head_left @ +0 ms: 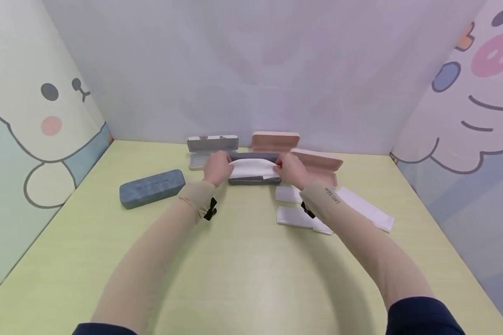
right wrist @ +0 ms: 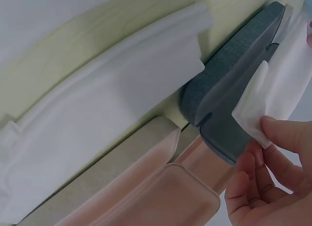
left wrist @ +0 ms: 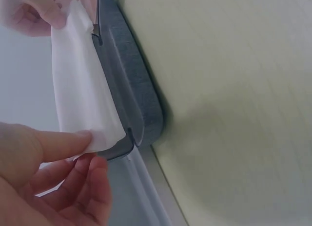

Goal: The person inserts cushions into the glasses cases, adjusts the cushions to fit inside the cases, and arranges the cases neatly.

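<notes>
A folded white cloth [head_left: 253, 168] stretches between both hands, over an opened dark blue-grey glasses case [head_left: 254, 182]. My left hand [head_left: 218, 167] pinches one end of it between thumb and fingers; the left wrist view shows that thumb [left wrist: 73, 141] on top of the cloth. At the other end my right hand [head_left: 291, 170] pinches a corner, its thumb [right wrist: 285, 133] pressing the fabric against the fingers. The case's lid stands up behind the cloth, and its grey inside shows below the cloth in the right wrist view.
An opened white-grey case [head_left: 199, 160] and two opened pink cases, one at the back [head_left: 275, 141] and one at right [head_left: 318, 163], stand around. A closed blue case [head_left: 152, 188] lies left. Several folded white cloths [head_left: 299, 217] lie near the right forearm. A printed backdrop wall [head_left: 251, 70] borders the table.
</notes>
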